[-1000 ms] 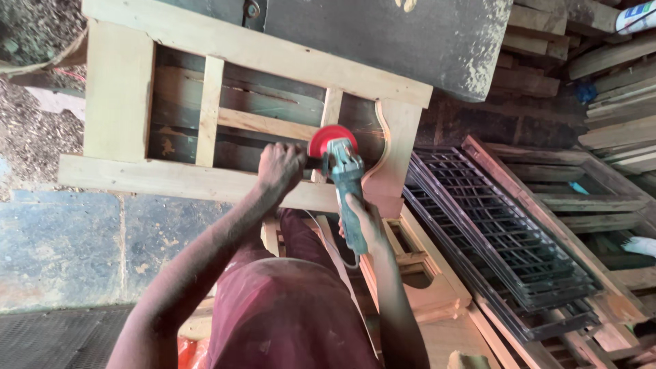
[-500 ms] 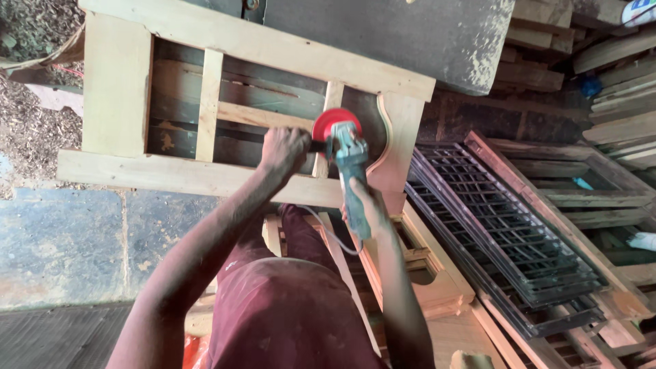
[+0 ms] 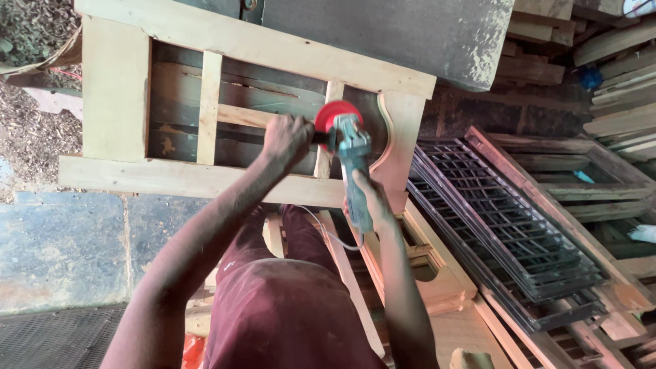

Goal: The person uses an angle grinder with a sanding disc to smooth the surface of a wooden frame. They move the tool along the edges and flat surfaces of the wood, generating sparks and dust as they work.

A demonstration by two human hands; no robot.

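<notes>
A teal angle grinder with a red disc rests against a short upright slat of a pale wooden frame. My left hand grips the grinder's side handle, just left of the disc. Around the rear body of the tool my right hand is closed, below the frame's lower rail. A thin cord hangs from the tool toward my maroon-clad legs. The frame lies flat, with a curved end piece right of the disc.
A dark dusty slab lies behind the frame. Stacked metal grilles and wooden frames lean at the right, planks at the top right. Carved wooden pieces sit under my right arm. Wood shavings cover the ground at the left.
The grinder and both hands have shifted up and slightly right along the slat. The disc now sits higher, closer to the frame's upper rail.
</notes>
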